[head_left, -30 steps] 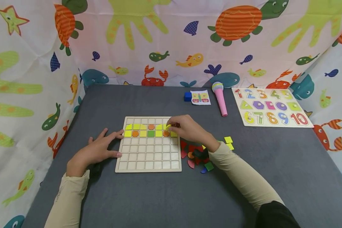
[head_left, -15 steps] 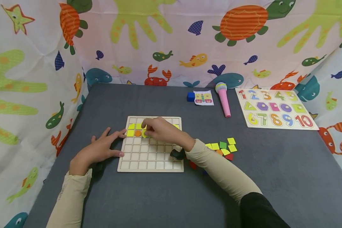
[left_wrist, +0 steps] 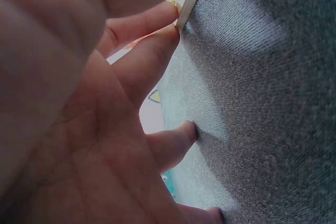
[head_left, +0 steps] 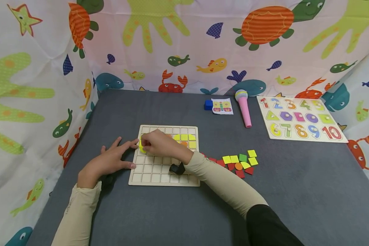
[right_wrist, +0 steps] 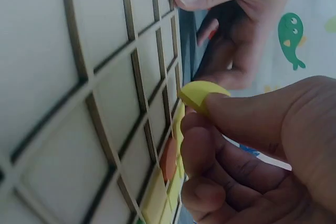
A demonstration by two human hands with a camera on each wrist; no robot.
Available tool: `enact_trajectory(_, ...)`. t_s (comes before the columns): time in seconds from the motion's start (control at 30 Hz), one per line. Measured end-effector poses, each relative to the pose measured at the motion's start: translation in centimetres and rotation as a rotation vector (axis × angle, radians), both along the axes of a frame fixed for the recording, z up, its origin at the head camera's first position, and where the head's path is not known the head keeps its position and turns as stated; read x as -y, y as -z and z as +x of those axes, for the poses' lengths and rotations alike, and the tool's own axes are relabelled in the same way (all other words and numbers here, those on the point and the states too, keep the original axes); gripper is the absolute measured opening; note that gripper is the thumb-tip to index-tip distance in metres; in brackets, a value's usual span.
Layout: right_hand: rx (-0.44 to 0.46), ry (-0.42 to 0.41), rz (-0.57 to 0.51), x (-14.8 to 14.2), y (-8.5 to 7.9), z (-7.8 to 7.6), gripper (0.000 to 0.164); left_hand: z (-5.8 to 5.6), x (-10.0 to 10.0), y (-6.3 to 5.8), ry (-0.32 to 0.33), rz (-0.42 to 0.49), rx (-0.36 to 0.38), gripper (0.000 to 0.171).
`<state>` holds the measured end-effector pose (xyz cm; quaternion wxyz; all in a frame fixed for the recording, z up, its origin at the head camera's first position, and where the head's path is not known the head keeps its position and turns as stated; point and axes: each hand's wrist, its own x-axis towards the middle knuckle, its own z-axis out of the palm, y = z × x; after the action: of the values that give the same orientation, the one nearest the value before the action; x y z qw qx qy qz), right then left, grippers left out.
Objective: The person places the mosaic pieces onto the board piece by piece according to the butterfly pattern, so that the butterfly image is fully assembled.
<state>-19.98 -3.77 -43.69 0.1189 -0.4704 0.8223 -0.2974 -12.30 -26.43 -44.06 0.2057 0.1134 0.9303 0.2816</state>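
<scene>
A wooden grid board [head_left: 160, 178] lies on the table, its upper rows partly filled with yellow, orange and green tiles. My right hand [head_left: 164, 145] reaches over these rows to the board's left side. Between thumb and fingertips it pinches a yellow tile with a curved edge [right_wrist: 198, 92], held close over the grid in the right wrist view. My left hand [head_left: 106, 163] rests at the board's left edge with fingers spread. In the left wrist view, two fingertips meet the board's edge [left_wrist: 190, 3] and other fingers touch the grey table. The right hand hides several filled cells.
Loose tiles, red [head_left: 240, 174], yellow [head_left: 234, 159], green [head_left: 242, 157] and orange [head_left: 238, 166], lie right of the board. Farther back are a blue block [head_left: 208, 105], a pattern card [head_left: 222, 106], a pink toy microphone [head_left: 244, 111] and a number puzzle board [head_left: 307, 135].
My right hand has moved left across the board, from its upper right to its left side, with a yellow tile in its fingertips. The left hand stays at the board's edge.
</scene>
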Motion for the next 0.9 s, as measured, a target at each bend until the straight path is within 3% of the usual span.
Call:
enact_trajectory(0.27,-0.017,0.042,0.012,0.8,0.7,0.4,0.011,-0.2,0.0,0.3,-0.014,-0.007,0.018,0.096)
enact_trajectory(0.5,-0.082,0.092,0.094,1.2,0.8,1.0,0.017,-0.2,0.0,0.4,-0.014,-0.009,0.026,0.095)
enact_trajectory(0.63,-0.09,0.106,0.142,1.4,0.8,1.2,0.011,-0.2,0.4,0.6,-0.01,0.027,0.01,0.093)
enact_trajectory(0.73,-0.087,0.115,0.163,1.5,0.7,1.3,0.008,-0.4,0.7,1.0,-0.006,0.048,-0.004,0.092)
enact_trajectory(0.9,-0.09,0.116,0.185,1.6,0.5,1.3,0.017,-0.7,1.1,1.7,0.006,0.049,-0.013,0.094)
